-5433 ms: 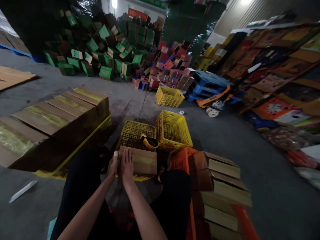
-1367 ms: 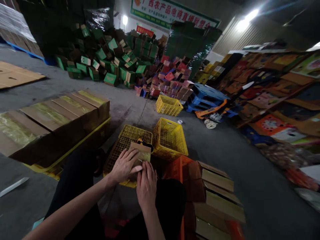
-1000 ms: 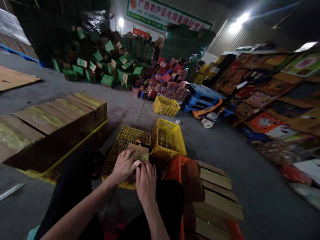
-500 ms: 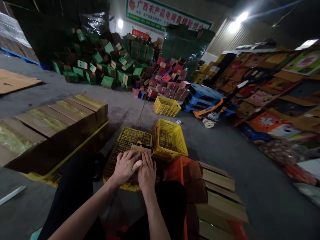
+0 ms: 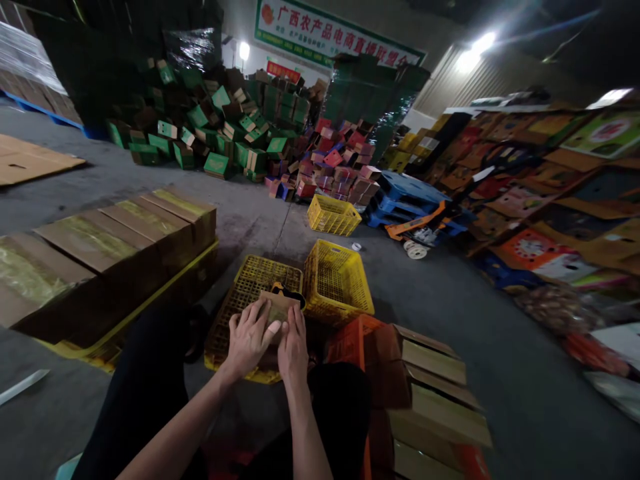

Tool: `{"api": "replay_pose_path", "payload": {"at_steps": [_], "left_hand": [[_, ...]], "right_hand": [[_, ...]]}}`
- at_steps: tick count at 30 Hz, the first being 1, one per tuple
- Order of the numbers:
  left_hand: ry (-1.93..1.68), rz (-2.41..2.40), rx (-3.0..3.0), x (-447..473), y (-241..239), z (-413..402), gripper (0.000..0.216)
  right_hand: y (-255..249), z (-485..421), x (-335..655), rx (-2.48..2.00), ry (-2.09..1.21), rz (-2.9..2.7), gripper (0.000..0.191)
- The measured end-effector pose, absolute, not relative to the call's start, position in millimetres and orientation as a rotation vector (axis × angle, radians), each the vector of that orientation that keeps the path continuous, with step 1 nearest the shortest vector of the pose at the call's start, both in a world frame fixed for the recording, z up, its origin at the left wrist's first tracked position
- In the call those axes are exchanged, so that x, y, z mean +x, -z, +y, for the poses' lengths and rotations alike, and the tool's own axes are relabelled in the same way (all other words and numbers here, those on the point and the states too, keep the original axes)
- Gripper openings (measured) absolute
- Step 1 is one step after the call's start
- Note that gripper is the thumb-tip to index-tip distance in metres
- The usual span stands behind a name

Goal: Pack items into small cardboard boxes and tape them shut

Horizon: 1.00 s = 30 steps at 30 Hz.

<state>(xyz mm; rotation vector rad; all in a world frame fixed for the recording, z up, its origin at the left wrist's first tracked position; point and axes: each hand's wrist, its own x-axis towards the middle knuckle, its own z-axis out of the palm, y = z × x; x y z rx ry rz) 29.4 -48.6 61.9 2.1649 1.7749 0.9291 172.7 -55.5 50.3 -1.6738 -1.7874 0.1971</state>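
A small cardboard box (image 5: 277,310) rests on an upturned yellow plastic crate (image 5: 260,272) between my knees. My left hand (image 5: 247,339) lies on the box's left part with its fingers stretched out. On the right part lies my right hand (image 5: 294,343), its fingers also extended and flat. A strip that looks like tape shows on the box between them. Just behind the box is a black and orange tool (image 5: 289,292), perhaps a tape dispenser, partly hidden. The box's near side is dark and mostly covered by my hands.
Taped cardboard boxes (image 5: 127,227) fill a yellow crate on my left. To my right, more boxes (image 5: 440,380) sit in an orange crate (image 5: 350,337). Ahead stand a yellow crate (image 5: 339,277), another beyond it (image 5: 333,215), and an orange pallet jack (image 5: 417,223) by blue pallets (image 5: 407,190).
My hands have drawn slightly apart and back, so more of the box top shows between them. The box appears to stay in place.
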Motion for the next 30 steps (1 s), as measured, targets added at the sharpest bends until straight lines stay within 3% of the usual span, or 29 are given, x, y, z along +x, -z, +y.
{"api": "replay_pose_path", "payload": {"at_steps": [8,15,30], "left_hand": [[-1.008,1.758,2.035,27.8,-52.0,-47.9,0.051],[-1.250,1.348,1.842,14.0,-31.7,-50.6,0.053],[-1.168,1.324,1.828,3.8,-35.2,-41.1,0.051]], "right_hand": [[-55.1,-57.0,176.5,-1.763,-0.125,-1.933,0.055],[-77.9,-65.7,176.2,-1.900,0.018,-2.124,0.054],[-106.1,-40.6,145.2,-1.733,0.120,-2.217,0.042]]}}
